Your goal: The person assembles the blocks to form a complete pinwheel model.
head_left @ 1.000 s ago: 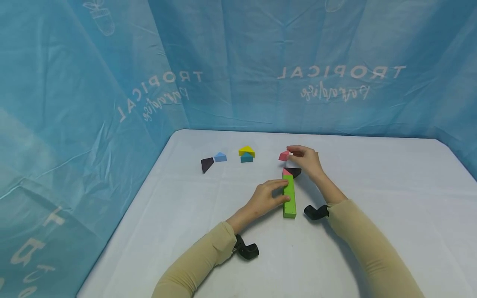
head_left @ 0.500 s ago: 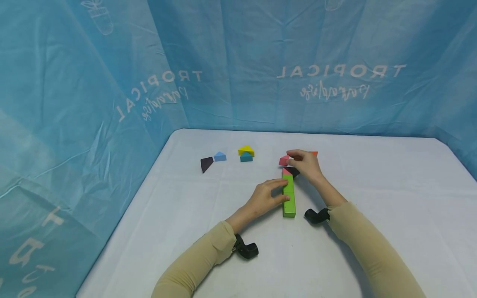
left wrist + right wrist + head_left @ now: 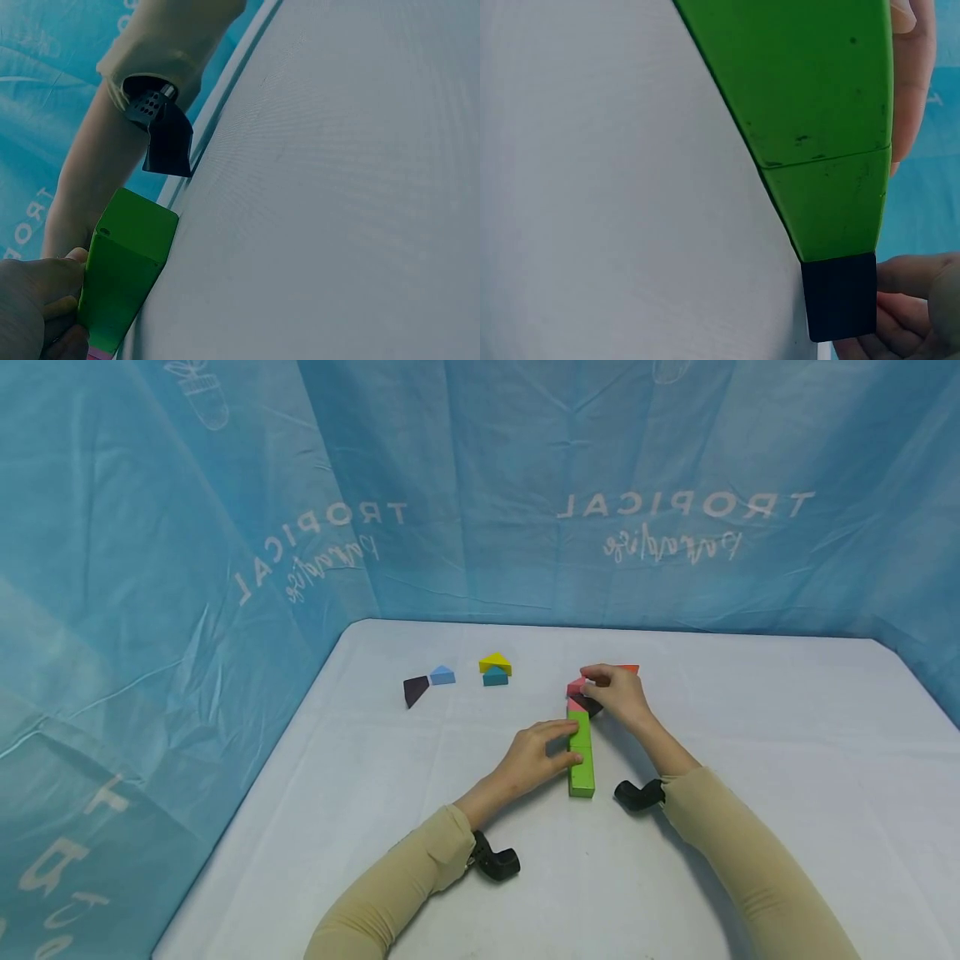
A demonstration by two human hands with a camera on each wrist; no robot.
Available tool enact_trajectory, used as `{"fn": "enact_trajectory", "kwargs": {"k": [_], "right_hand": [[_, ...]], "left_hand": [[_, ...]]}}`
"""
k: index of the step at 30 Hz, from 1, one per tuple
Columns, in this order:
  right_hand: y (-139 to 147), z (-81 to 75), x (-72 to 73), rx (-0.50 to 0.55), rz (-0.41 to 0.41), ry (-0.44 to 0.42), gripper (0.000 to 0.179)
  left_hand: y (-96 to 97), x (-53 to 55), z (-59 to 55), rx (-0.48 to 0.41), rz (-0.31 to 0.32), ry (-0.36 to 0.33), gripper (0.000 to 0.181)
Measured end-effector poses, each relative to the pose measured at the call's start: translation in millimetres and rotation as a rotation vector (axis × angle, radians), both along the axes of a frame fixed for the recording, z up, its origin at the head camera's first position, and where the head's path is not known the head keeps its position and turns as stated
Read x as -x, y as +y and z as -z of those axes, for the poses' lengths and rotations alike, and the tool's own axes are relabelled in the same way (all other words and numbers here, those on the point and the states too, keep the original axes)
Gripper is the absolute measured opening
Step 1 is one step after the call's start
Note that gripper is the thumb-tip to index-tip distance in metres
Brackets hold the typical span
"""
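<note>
In the head view, two green blocks (image 3: pixel 581 752) lie end to end. A pink triangular block (image 3: pixel 576 704) and a dark block (image 3: pixel 592 704) adjoin their far end. My left hand (image 3: pixel 528 756) rests its fingertips and thumb against the left side of the green blocks. Between thumb and fingers, my right hand (image 3: pixel 617 690) pinches another pink block (image 3: pixel 575 687), just beyond the first pink one; whether the two touch I cannot tell. The right wrist view shows the dark block (image 3: pixel 840 297) against the green row, and the right fingers hide whatever lies behind it.
An orange block (image 3: pixel 630 668) is partly hidden behind the right hand. Farther left on the white table (image 3: pixel 337 793) lie a yellow block (image 3: pixel 495 662), a teal block (image 3: pixel 496 677), a light blue block (image 3: pixel 442 676) and a dark block (image 3: pixel 416 691). Blue curtains (image 3: pixel 510 527) stand beyond.
My right hand has brought the held pink block toward the near side, up to the row's far end, uncovering the orange block. The left hand stays put on the green blocks.
</note>
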State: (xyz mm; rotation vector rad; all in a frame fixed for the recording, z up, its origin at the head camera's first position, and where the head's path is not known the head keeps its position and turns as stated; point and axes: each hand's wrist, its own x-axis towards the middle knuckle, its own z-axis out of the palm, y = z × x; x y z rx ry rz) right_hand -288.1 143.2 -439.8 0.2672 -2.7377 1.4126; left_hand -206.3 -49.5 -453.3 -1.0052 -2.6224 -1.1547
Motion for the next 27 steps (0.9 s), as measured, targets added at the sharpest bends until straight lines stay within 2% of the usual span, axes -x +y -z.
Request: {"fn": "enact_trajectory", "kwargs": {"k": [4,13,22,27], "right_hand": [[0.2,0.3,0.3,-0.022,-0.002,-0.006,0.033],[-0.5,-1.5,3.4,0.0,0.001,-0.01,0.032],[2.8,-4.3,6.1,-0.029,-0.053,-0.103,0.031],[3.1,-3.7,5.3,-0.033,-0.062,-0.117,0.031]], "left_hand": [[0.1,0.3,0.5,0.0,0.002,0.0,0.05],[0.1,-0.2,1.0,-0.008,0.005,0.002,0.049],[0.4,0.4,0.3,-0.007,0.008,-0.018,0.05],[-0.2,0.1,0.4,-0.005,0.005,-0.019,0.05]]}}
